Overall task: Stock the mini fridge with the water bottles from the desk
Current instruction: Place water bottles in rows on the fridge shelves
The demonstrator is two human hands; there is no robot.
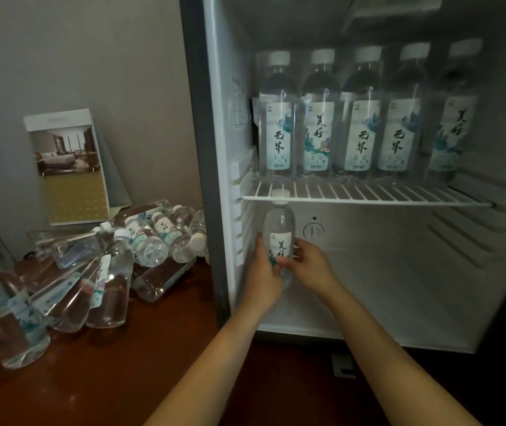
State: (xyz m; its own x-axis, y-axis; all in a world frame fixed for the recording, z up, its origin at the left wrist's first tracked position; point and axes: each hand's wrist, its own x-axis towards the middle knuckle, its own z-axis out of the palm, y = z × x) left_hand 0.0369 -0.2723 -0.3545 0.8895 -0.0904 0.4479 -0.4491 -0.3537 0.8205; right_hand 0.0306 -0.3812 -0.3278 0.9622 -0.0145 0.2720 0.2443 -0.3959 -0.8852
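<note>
Open mini fridge [429,272]: I've got both my left hand [263,273] and right hand [310,264] gripping one upright water bottle [278,232] under the wire shelf [368,196].

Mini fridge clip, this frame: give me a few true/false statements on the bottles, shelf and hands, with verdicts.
1. Five bottles stand upright on the wire shelf. True.
2. Only the right hand holds the bottle. False: the left hand grips it too.
3. The held bottle is below the shelf, at the left side of the fridge. True.
4. The desk has no bottles left. False: a pile of bottles lies there.
5. The held bottle has no cap. False: it has a white one.
</note>
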